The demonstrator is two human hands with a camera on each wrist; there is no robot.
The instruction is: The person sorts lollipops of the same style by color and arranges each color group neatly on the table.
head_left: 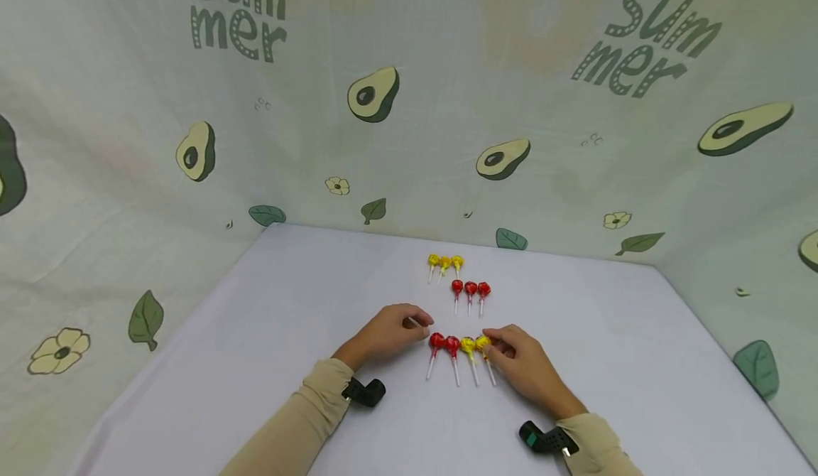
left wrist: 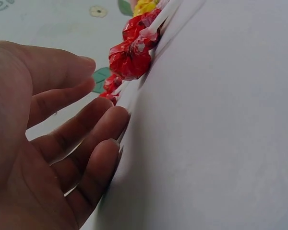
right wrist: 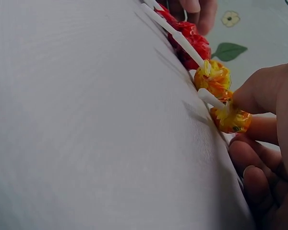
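Note:
Two red lollipops and two yellow ones lie side by side in a near row, sticks toward the person. The thumb and fingers of my right hand [head_left: 525,364] pinch the wrapped head of the rightmost yellow lollipop [right wrist: 230,119]. Beside it is the other yellow lollipop [head_left: 469,346]. At the row's left end, my left hand [head_left: 391,332] rests with loosely bent fingers and holds nothing. Its fingertips are close to the leftmost red lollipop [left wrist: 129,62], and another red lollipop [head_left: 452,344] lies just right of that one.
Farther back, three red lollipops [head_left: 470,289] lie together, and behind them three yellow lollipops [head_left: 444,263]. All are on a white-covered table [head_left: 307,284]. A patterned cloth [head_left: 434,121] hangs around the back and sides.

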